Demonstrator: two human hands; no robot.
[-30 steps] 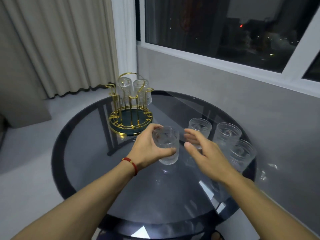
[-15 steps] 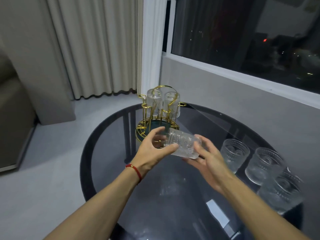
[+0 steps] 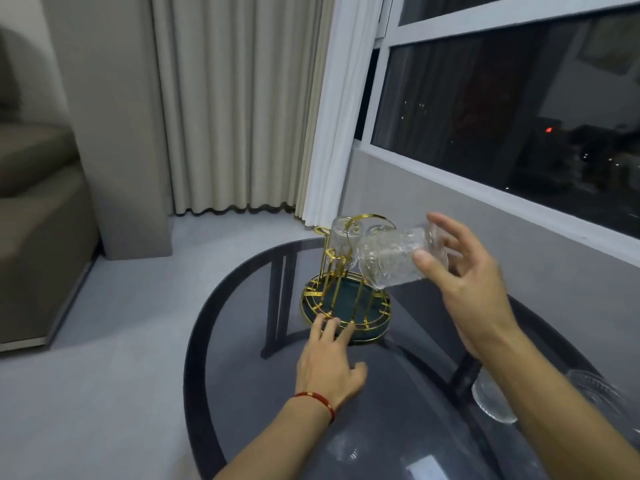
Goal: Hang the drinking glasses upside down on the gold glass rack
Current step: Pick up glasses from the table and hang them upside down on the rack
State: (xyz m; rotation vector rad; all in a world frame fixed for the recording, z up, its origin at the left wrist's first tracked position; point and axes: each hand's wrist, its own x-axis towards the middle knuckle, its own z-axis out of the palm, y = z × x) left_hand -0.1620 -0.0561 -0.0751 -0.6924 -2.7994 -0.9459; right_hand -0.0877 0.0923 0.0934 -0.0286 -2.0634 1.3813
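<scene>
Table: a round dark glass table (image 3: 242,393) fills the lower frame, and the gold glass rack stands on its far side.
Gold glass rack: the gold glass rack (image 3: 346,306), gold wire on a dark green round base, stands upright with a glass already hanging upside down (image 3: 341,242) on a far peg.
Right hand: the right hand (image 3: 460,271) grips a textured drinking glass (image 3: 391,259) between thumb and fingers, just above the rack's right side.
Drinking glass: tipped on its side, mouth toward the rack, its base in the hand.
Left hand: the left hand (image 3: 329,365), fingers spread and holding nothing, lies palm down on the table with fingertips touching the rack's near rim.
Waiting glasses: two glasses (image 3: 491,403) stand at the table's right edge, well apart from the rack, partly hidden by the right forearm.
Bracelet: a red cord bracelet (image 3: 317,400) circles the left wrist, nearer the camera than the rack.
</scene>
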